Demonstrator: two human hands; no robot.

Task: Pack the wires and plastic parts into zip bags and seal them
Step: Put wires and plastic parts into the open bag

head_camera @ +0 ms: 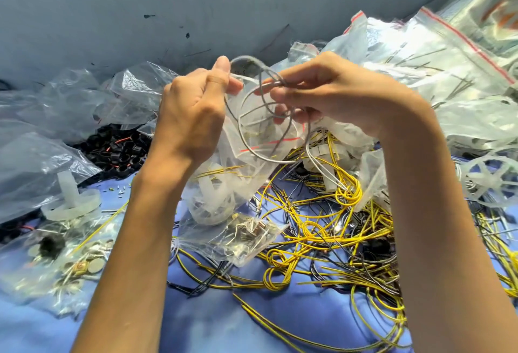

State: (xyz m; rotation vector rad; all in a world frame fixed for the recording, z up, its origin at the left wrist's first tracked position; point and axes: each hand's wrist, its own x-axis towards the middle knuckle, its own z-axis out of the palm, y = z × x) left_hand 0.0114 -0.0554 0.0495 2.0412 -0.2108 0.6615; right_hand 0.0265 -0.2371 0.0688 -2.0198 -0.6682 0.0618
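Note:
Both hands are raised above the blue cloth, working a coil of grey wire (262, 117). My left hand (193, 111) pinches the top of the loop between thumb and fingers. My right hand (328, 92) grips the wire's other side, fingers curled round several strands. Behind the coil hangs a clear zip bag (241, 167) with translucent plastic parts inside; I cannot tell which hand holds it up. Loose yellow wires (322, 229) and black wires (372, 265) lie tangled below.
Empty and filled zip bags (437, 52) are heaped at right and back left. Black plastic rings (120, 150) sit at the left. A bag of small metal parts (241, 235) lies centre. White plastic wheels (496, 181) lie at right, a grey wall (140, 7) behind.

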